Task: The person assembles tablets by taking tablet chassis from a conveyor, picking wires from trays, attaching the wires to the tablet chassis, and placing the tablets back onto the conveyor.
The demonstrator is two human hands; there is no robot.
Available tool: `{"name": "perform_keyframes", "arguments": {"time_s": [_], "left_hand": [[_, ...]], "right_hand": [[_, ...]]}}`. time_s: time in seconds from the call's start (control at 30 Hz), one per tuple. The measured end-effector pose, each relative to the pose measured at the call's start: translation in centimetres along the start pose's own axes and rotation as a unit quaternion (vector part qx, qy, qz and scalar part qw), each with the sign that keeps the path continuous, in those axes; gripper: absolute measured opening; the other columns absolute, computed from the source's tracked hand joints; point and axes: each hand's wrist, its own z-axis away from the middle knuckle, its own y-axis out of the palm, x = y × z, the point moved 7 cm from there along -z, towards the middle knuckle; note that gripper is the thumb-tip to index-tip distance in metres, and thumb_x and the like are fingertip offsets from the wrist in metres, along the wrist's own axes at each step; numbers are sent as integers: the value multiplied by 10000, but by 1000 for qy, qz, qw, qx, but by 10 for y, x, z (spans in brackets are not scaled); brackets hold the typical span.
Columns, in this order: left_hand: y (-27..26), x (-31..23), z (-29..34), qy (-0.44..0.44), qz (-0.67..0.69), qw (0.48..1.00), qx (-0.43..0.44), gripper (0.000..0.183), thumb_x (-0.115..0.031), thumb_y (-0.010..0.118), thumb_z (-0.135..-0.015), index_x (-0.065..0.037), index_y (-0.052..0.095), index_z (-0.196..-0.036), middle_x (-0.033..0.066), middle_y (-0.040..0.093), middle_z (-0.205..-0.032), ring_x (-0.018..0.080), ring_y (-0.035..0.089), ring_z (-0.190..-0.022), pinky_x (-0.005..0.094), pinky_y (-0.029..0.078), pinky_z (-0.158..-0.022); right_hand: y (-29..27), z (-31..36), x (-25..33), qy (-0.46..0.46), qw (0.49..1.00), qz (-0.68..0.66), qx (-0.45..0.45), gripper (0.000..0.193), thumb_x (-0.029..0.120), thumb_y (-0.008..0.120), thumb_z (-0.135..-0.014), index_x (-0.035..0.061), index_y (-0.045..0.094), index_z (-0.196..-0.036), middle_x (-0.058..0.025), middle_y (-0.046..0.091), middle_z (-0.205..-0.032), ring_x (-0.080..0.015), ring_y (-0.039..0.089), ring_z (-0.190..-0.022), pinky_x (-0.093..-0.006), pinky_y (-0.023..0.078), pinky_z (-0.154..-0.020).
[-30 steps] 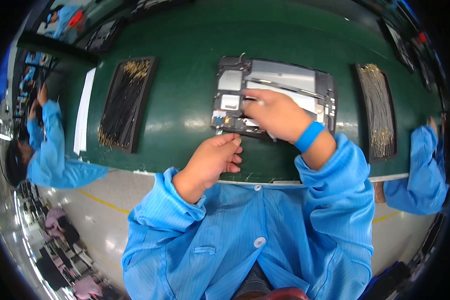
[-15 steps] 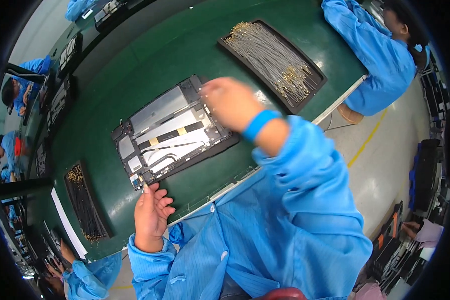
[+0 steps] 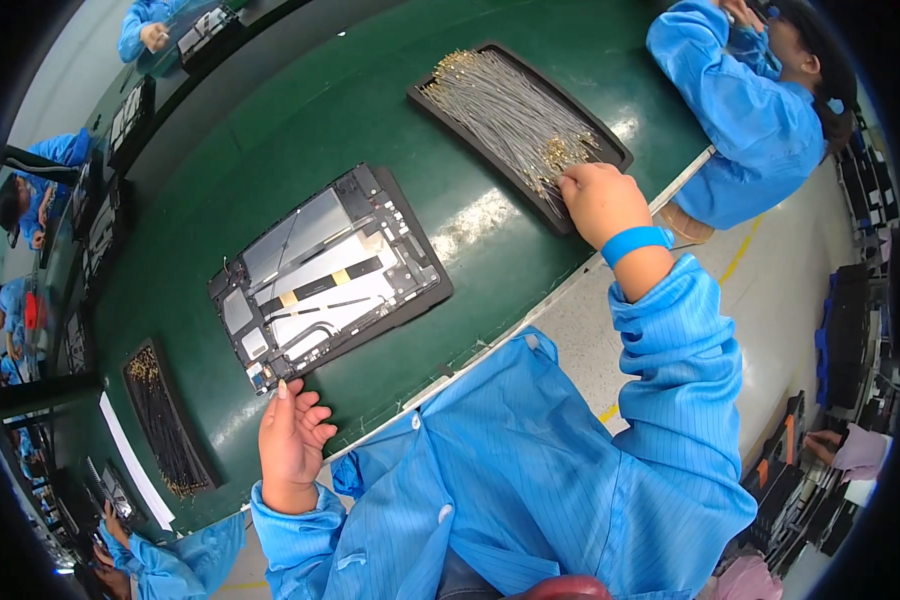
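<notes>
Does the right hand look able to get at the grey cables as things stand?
Most likely yes: the right hand is at the near end of the dark tray, fingertips close to the gold-tipped ends of the grey cables. The tray is open-topped, and nothing visible blocks the way.

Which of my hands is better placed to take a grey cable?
Probably your right hand: its fingertips are at the grey cables, while your left hand is by the opened device.
</notes>
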Motion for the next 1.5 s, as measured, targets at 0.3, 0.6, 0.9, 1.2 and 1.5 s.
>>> {"name": "perform_keyframes", "arguments": {"time_s": [0.3,0.6,0.9,1.2,1.5], "left_hand": [[1,0,3,18,-13,1000,0,263,-274,445,-836,-35,474,-941,63,550,-730,138,557,-587,249,492,-453],[4,3,7,45,-54,997,-23,254,-269,447,-835,-44,477,-951,48,541,-755,120,536,-587,230,479,-465],[28,-10,32,273,-465,842,-22,328,-179,523,-788,27,467,-1037,147,527,-912,227,520,-811,317,421,-752],[125,-38,105,662,-528,524,91,411,-146,674,-610,-92,513,-985,140,474,-1007,369,444,-910,458,372,-790],[116,-22,78,527,-527,643,178,259,-61,637,-610,-54,545,-852,61,533,-752,227,522,-749,316,437,-606]], "right_hand": [[2,5,3,-10,995,-46,-88,217,265,497,-749,98,610,-829,-128,563,-903,-319,536,-787,-368,432,-724],[-9,11,-12,45,989,-115,-86,263,256,419,-786,52,584,-766,-181,558,-790,-352,520,-748,-419,413,-689],[-57,66,10,5,946,-299,-125,234,241,569,-745,7,566,-730,-128,559,-664,-228,539,-622,-296,419,-554],[-16,125,119,-194,810,-445,329,215,254,607,-724,40,581,-729,-84,556,-647,-153,534,-615,-252,414,-546],[32,148,145,-192,686,-459,531,261,306,605,-733,48,563,-729,-13,533,-633,-86,496,-606,-226,408,-523]]}}
